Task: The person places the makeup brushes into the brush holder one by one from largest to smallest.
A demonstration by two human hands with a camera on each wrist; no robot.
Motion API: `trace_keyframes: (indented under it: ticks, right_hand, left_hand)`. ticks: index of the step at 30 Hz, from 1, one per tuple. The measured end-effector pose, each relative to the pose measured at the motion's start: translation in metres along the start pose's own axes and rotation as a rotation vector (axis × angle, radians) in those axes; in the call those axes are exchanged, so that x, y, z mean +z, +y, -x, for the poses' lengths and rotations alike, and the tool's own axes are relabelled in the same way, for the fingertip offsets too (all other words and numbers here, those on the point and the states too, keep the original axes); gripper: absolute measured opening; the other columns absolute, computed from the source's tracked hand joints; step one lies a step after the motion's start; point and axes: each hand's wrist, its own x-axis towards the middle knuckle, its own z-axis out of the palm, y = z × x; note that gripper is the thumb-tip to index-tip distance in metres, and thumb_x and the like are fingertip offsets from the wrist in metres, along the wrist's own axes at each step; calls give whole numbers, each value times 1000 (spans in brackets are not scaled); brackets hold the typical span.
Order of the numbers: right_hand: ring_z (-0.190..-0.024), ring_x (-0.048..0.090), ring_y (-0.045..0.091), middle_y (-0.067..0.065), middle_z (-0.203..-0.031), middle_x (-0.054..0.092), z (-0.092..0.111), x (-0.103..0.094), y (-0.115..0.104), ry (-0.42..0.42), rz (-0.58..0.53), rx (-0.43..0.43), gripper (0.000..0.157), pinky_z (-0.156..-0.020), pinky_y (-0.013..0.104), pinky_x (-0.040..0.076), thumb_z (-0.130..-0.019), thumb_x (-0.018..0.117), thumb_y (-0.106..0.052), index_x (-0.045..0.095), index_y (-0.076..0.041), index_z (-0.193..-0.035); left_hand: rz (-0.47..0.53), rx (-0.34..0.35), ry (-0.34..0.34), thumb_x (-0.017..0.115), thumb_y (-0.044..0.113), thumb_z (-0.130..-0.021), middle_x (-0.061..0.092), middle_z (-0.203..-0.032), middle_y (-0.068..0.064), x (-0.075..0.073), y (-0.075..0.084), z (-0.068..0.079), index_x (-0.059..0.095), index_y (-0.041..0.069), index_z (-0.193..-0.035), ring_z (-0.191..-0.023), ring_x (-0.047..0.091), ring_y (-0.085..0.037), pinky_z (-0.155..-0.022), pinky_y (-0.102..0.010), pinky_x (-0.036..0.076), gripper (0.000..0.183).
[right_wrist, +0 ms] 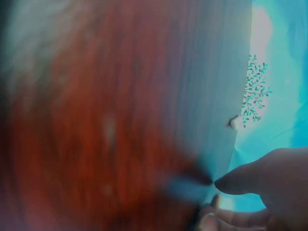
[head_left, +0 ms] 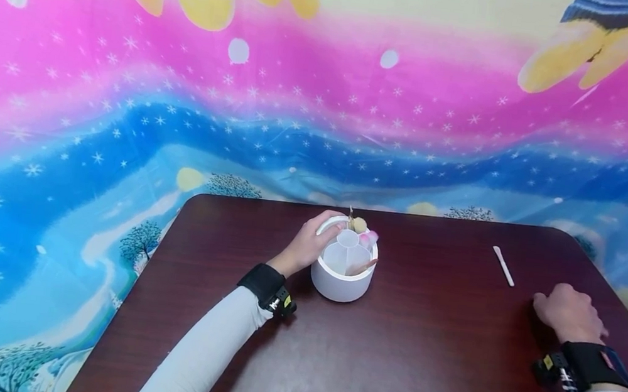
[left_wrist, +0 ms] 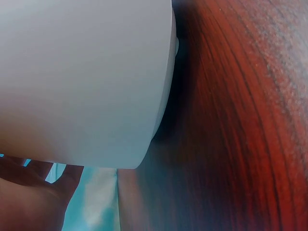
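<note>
My left hand grips the left rim of a round white divided organizer, which stands on the table. Its pale smooth wall fills much of the left wrist view, above the fingers. Inside it are a brown stick, a pink-and-white fluffy piece and a round beige piece. My right hand is low over the table's right side, thumb pointing left. In the right wrist view its thumb and fingers stand apart, with nothing clear between them.
A slim white stick lies on the dark wooden table, beyond and left of my right hand. A colourful printed cloth hangs behind the table's far edge. Black wrist straps with small cameras sit on both wrists.
</note>
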Motion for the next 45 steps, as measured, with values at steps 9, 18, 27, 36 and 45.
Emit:
trace_keyframes:
  ticks: [9,18,27,36,45]
  right_hand:
    - [-54,43,24,9,-61,41,-5,-1,-11,-47,23,-182,25,-47,35,33,-90,44,-11,45,-6,-66]
    - [-55,48,17,6,-67,49,-8,19,-51,-134,5,-428,8,-49,33,39,-93,50,-5,50,2,-89]
    - [-58,55,15,4,-74,60,9,31,-113,-235,-150,-648,20,-49,30,48,-90,57,-2,49,-2,-109]
    - [-64,61,19,5,-76,66,22,20,-157,-228,-326,-745,16,-55,35,53,-92,57,-3,59,-3,-107]
    - [-72,65,21,9,-84,69,38,10,-193,-296,-524,-795,8,-61,34,55,-92,58,-4,56,-5,-100]
  left_hand:
    - [-9,-13,6,49,33,-97,59,-119,3,-2,0,0,56,14,-123,-108,51,-8,-93,-37,43,33]
    - [-6,-29,1,49,36,-97,59,-120,4,-1,-3,1,56,14,-124,-108,50,-6,-93,-37,42,35]
    - [-19,-16,8,49,35,-97,58,-120,3,-1,0,1,56,17,-123,-110,49,-6,-94,-36,42,32]
    - [-17,-5,11,49,33,-98,58,-120,1,-2,0,-1,56,12,-124,-110,49,-8,-93,-37,43,34]
    - [-13,-19,5,49,35,-97,58,-120,3,-2,0,1,56,12,-124,-109,49,-6,-93,-36,42,36]
